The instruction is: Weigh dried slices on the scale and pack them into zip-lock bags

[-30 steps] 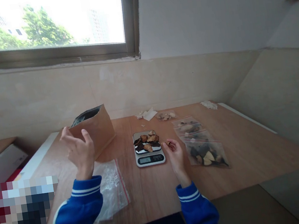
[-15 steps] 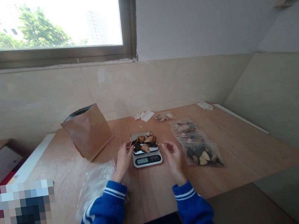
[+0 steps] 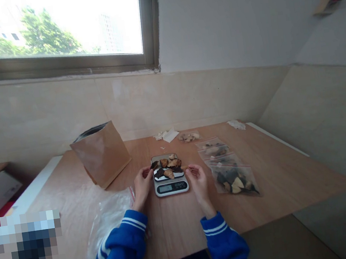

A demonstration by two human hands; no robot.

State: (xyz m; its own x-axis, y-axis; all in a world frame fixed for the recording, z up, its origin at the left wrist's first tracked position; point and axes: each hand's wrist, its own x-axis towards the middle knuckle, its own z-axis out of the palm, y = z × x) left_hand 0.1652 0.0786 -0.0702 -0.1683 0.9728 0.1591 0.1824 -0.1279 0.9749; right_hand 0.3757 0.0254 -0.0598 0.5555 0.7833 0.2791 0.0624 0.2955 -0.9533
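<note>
A small kitchen scale stands in the middle of the wooden table, with several dark and tan dried pieces piled on its pan. My left hand rests at the scale's left edge, its fingertips pinched at a dark piece on the pan's corner. My right hand is at the scale's right side, fingers curled on a small brown piece. Both sleeves are blue with white stripes.
An open brown paper bag stands to the left. An empty clear zip bag lies under my left arm. Several filled zip bags lie right of the scale. Paper scraps and loose pieces lie near the wall.
My left hand came down from beside the paper bag to the scale's left edge. My right hand stayed by the scale's right side with its small piece.
</note>
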